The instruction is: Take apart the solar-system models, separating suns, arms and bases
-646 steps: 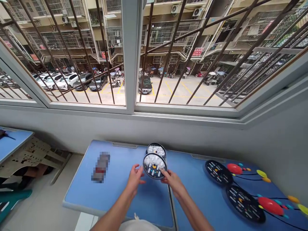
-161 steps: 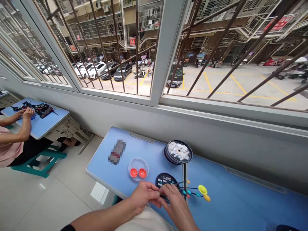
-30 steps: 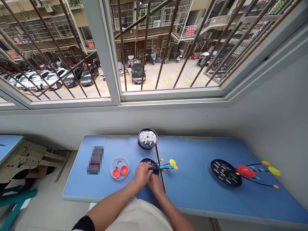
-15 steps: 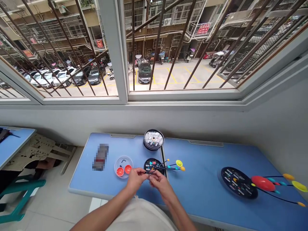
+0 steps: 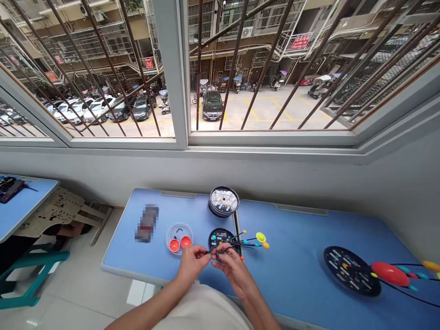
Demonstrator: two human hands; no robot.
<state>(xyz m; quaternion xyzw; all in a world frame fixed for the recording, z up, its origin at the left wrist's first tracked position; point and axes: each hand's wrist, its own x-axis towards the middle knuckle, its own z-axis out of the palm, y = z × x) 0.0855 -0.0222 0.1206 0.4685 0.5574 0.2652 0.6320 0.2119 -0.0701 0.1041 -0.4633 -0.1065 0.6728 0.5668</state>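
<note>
My left hand (image 5: 192, 263) pinches the end of a thin black rod, its thumb and forefinger closed. My right hand (image 5: 234, 266) is closed on the same black piece, with several thin black rods (image 5: 248, 244) fanning out to its right. Small balls and a yellow ringed disc (image 5: 261, 237) tip these rods. Behind the fingers lies a printed black round base (image 5: 215, 234), partly hidden. Left of my hands, a clear round tray (image 5: 186, 230) holds two red half-shells (image 5: 174, 245) and a small black hook-shaped piece (image 5: 179, 230). How the rods join is hidden by the fingers.
Behind the base stands a stack of round printed discs (image 5: 224, 201). To the right is a planet model with a black base (image 5: 352, 270) and red ball (image 5: 390, 274). A blurred-out dark object (image 5: 147, 223) lies left on the blue table (image 5: 288, 275). A barred window is ahead.
The view has turned slightly left, so everything sits farther right. My right hand's lower fingers have spread a little, and more of the black piece shows between my hands.
</note>
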